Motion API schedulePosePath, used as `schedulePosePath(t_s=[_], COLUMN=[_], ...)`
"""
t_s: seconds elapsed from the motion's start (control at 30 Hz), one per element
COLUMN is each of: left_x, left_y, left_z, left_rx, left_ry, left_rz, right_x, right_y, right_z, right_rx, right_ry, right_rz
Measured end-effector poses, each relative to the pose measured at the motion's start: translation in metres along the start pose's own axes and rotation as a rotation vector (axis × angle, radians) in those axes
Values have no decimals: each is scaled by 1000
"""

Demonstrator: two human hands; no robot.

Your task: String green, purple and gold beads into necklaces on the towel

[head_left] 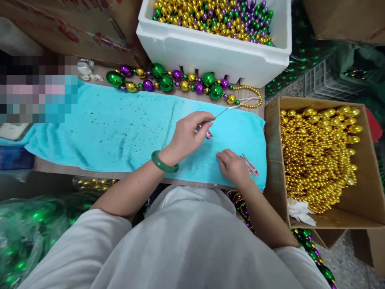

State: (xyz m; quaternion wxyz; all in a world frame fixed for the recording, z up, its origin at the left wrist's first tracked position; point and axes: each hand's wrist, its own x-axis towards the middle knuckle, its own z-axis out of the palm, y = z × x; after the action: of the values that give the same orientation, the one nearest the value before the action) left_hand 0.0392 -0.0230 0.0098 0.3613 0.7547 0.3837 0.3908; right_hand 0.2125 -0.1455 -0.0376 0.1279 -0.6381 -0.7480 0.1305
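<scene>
My left hand [192, 130], with a green bangle at the wrist, is raised over the turquoise towel [99, 128]. Its thumb and fingers pinch a thin pale strand [223, 112], which runs up and right to the gold-bead loop of a necklace. A shiny pink-purple bead [209, 135] shows just below those fingertips. Low over the towel at the right, my right hand [234, 166] has its fingers curled together; whatever they hold is hidden. Against its outer side lies a small pink-handled tool [252, 167], partly covered. The necklace [183, 81] of large green, purple and gold beads lies along the towel's far edge.
A white foam box [210, 50] of colored beads stands behind the necklace. At the right, a cardboard box [272, 160] holds gold bead strands [319, 160]. Small white pieces [90, 76] lie at the back left. Green beads in clear plastic [36, 228] are at the lower left.
</scene>
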Motion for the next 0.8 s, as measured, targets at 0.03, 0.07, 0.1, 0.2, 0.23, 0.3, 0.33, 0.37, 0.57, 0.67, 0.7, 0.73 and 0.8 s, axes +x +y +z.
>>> schedulePosePath(t_s=[0.03,0.07,0.1,0.2,0.23,0.3,0.33,0.37,0.57,0.67,0.7,0.73,0.8], left_x=[-4,-8,-13,-25,-27,-29,-29,-29,-32,-37,-39,-40,-43], left_y=[-3,-7,-12,-27,-30,-35,-36,-37,-35,-34,-35,-35,-36], left_z=[-6,-11,-15,-23,-25,-29,-31,-33,-43,-46,-46,-46,-44], left_rx=[-92,-187,-281,-520,-576,-647,-666,-676,-666,-666,-670,-672,-667], left_ry=[28,39,43,77,103,151,172,191,248,235,228,221,208], left_rz=[-100,-209,-319,-575,-625,-687,-703,-711,-695,-699,-704,-708,-711], right_x=[6,11,16,30,35,47,54,61,109,121,123,123,122], right_y=[-4,-7,-7,-5,-4,-6,-9,-13,-50,-59,-61,-61,-61], right_z=[5,9,12,20,22,25,27,30,42,45,46,47,47], right_rx=[-12,-15,-6,79,110,150,158,159,82,19,2,-12,-21], right_ry=[-33,-39,-22,80,98,98,88,76,-14,-117,-152,-179,-208], right_rz=[-19,-22,-14,17,21,27,32,39,166,256,278,297,323])
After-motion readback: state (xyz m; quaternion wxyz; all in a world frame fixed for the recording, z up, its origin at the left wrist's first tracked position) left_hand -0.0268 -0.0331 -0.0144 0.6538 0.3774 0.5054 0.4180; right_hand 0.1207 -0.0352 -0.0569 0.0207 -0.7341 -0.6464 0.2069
